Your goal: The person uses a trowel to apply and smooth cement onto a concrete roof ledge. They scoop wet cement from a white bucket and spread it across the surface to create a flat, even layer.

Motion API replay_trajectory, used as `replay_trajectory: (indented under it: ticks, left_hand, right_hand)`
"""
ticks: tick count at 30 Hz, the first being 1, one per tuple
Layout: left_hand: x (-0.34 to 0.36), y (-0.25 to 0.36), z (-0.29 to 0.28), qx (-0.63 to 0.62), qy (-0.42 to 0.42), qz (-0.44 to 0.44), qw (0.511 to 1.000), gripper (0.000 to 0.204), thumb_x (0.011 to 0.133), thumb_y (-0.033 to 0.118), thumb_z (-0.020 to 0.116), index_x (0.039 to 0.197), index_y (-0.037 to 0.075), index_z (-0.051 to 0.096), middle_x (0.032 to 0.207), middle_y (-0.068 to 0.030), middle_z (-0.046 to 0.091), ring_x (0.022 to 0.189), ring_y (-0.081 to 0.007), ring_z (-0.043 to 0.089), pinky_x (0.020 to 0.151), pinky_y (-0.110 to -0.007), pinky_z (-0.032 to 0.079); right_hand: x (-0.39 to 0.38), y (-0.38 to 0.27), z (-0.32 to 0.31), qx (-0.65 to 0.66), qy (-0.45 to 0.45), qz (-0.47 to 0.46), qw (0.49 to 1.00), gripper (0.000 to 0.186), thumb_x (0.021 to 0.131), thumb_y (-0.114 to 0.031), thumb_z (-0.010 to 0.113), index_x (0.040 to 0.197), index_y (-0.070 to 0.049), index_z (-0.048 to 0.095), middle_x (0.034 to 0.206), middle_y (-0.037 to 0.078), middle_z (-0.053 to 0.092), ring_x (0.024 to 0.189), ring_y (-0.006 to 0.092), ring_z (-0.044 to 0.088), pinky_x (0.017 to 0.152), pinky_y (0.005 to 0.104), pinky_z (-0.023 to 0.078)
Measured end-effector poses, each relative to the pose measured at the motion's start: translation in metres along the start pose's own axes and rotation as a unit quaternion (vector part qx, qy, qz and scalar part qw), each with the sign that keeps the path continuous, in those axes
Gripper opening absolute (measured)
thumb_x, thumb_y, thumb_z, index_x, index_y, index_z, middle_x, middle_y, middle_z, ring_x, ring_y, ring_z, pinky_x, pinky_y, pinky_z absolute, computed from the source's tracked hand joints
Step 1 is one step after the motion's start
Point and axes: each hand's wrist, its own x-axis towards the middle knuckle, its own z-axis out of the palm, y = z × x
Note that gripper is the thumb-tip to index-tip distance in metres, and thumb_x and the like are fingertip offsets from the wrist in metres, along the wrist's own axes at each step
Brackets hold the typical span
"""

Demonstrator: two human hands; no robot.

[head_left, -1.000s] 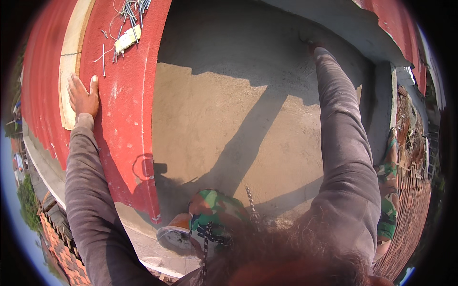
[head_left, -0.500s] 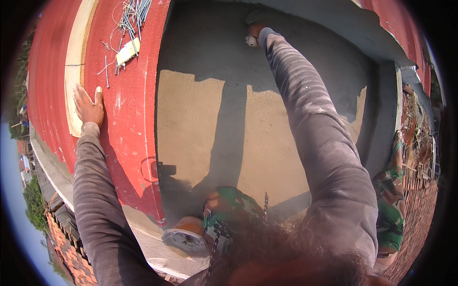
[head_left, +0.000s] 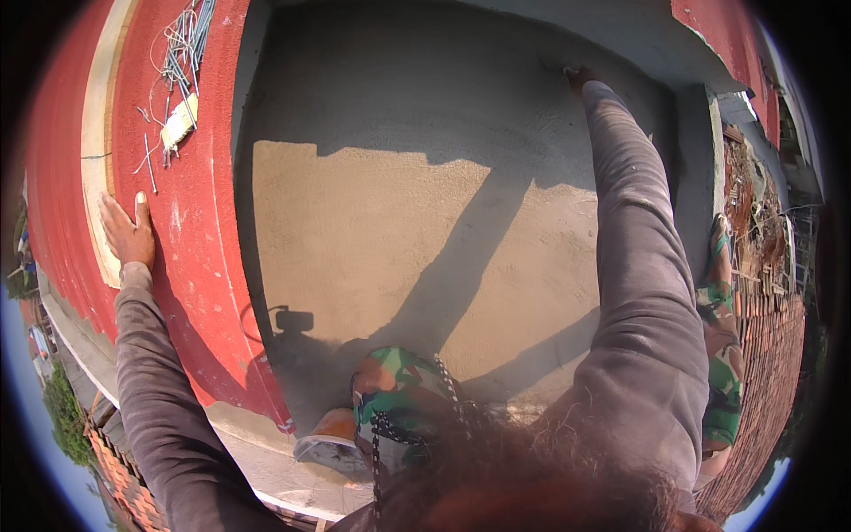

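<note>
Before me lies a wide surface of smooth grey cement plaster (head_left: pixel 372 230), part in sun and part in shadow, with faint curved stroke marks. My right hand (head_left: pixel 581 80) reaches to its far right part, closed around what looks like a trowel. Only a thin dark edge of that tool shows beside the fingers; the rest is hidden or lost in shadow. My left hand (head_left: pixel 128 232) is open, fingers spread, resting where a pale wooden board (head_left: pixel 96 160) meets the red corrugated sheet (head_left: pixel 191 230).
Long nails with wire (head_left: pixel 184 49) and a pale yellow block (head_left: pixel 180 122) lie on the red sheet. By my camouflage-clad knee (head_left: pixel 399 381) stands an orange bucket (head_left: pixel 335 426). A raised grey wall (head_left: pixel 700 168) borders the right; clay roof tiles (head_left: pixel 767 372) lie beyond.
My right hand has swept to the right across the shaded plaster, and its arm's shadow has swung with it. My left hand stays flat on the board and red sheet. The view has shifted slightly.
</note>
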Motion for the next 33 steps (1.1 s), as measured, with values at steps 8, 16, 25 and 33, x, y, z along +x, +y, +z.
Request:
replay_trajectory:
  ticks: [8,16,25,33]
  left_hand:
    - [0.011,-0.013,0.003,-0.001,0.001,0.008,1.000,0.093,0.102,0.069,0.048,0.168,0.011,0.018,0.171,-0.0234,0.021,0.158,-0.0392,0.021,0.127,-0.052,0.018]
    - [0.016,-0.033,0.006,0.033,0.004,0.004,0.999,0.095,0.101,0.072,0.047,0.169,0.012,0.018,0.172,-0.0236,0.020,0.158,-0.0395,0.022,0.127,-0.053,0.019]
    - [0.016,-0.021,0.009,0.027,0.012,0.009,1.000,0.096,0.100,0.074,0.046,0.168,0.011,0.019,0.171,-0.0240,0.021,0.157,-0.0407,0.023,0.127,-0.053,0.019]
    - [0.011,0.006,-0.029,0.058,0.013,0.006,0.998,0.093,0.098,0.066,0.056,0.164,0.006,0.028,0.165,-0.0266,0.034,0.153,-0.0437,0.032,0.124,-0.052,0.026]
  right_hand:
    - [-0.048,0.187,0.017,-0.287,-0.121,0.035,0.949,0.073,0.099,-0.039,0.062,0.162,-0.011,0.038,0.162,0.016,0.044,0.147,0.0357,0.047,0.120,0.0445,0.041]
    - [-0.092,-0.041,0.025,0.382,-0.165,0.119,0.902,0.041,0.106,-0.034,0.053,0.139,-0.012,0.063,0.134,0.015,0.069,0.123,0.0361,0.066,0.097,0.0503,0.055]
    - [-0.073,0.136,0.059,0.217,-0.034,0.227,0.949,0.053,0.103,-0.053,0.052,0.135,-0.013,0.065,0.138,0.019,0.066,0.126,0.0337,0.065,0.102,0.0487,0.054]
    - [-0.273,0.228,0.145,0.647,0.019,0.257,0.718,0.027,0.101,-0.036,0.062,0.102,-0.009,0.060,0.073,0.007,0.055,0.056,0.0253,0.056,0.049,0.0395,0.048]
